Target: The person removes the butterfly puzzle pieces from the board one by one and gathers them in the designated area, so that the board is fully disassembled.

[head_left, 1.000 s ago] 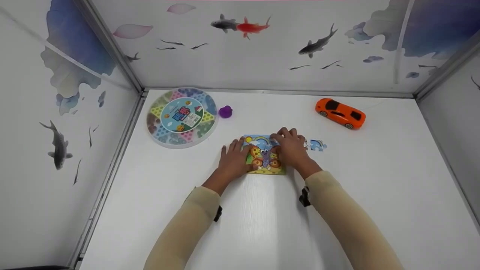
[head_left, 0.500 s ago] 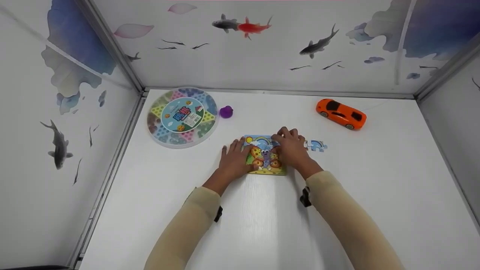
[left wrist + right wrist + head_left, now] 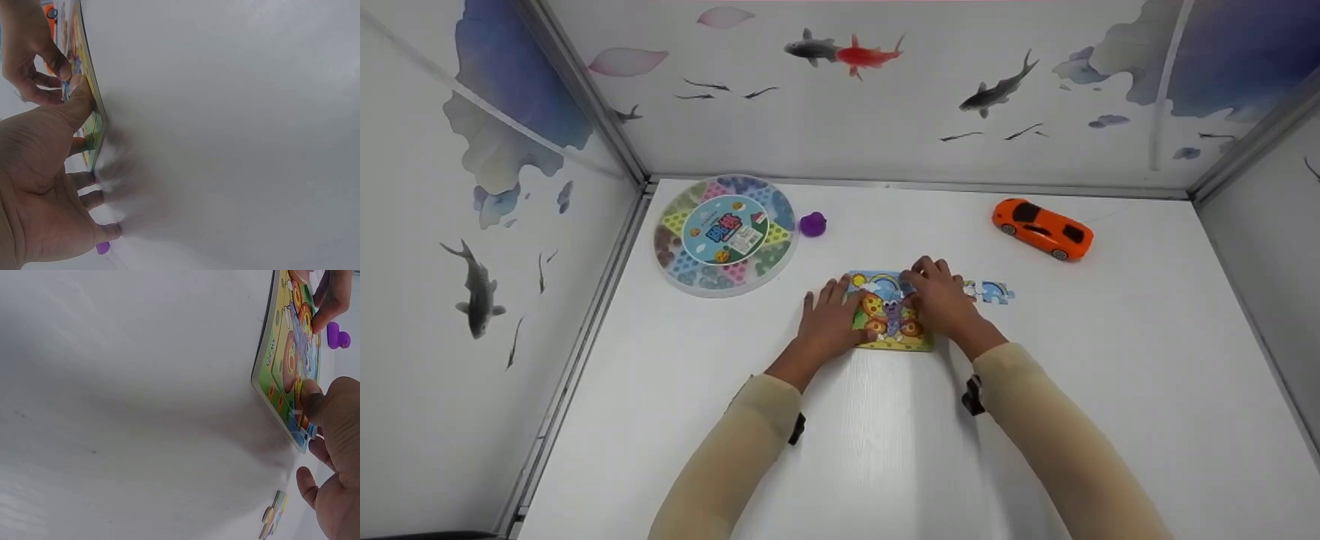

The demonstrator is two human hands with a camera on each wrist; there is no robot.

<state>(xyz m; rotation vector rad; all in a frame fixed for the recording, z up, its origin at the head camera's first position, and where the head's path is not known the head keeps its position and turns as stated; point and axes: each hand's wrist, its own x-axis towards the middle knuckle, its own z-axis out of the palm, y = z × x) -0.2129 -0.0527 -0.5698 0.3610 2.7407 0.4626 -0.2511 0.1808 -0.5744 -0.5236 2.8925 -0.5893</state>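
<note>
A butterfly jigsaw puzzle point(image 3: 891, 319) lies flat on the white table. My left hand point(image 3: 829, 322) rests at its left side, the thumb on the picture and the other fingers spread along the edge and onto the table. At the upper right corner, my right hand point(image 3: 943, 301) bends over the board. In the right wrist view its thumb presses on a puzzle piece point(image 3: 307, 427) that stands slightly tilted at the board's edge; the fingers behind are partly hidden. Loose puzzle pieces point(image 3: 996, 292) lie just right of this hand, one partly covered by it.
A round game box point(image 3: 724, 234) with a clear rim stands at the back left. Beside it sits a small purple duck point(image 3: 812, 224). An orange toy car point(image 3: 1042, 229) is at the back right. Panels with painted fish point(image 3: 994, 90) wall the table in.
My right hand has shifted very slightly left, its fingers drawn in, so more of the nearer loose piece shows. The left hand stays in place.
</note>
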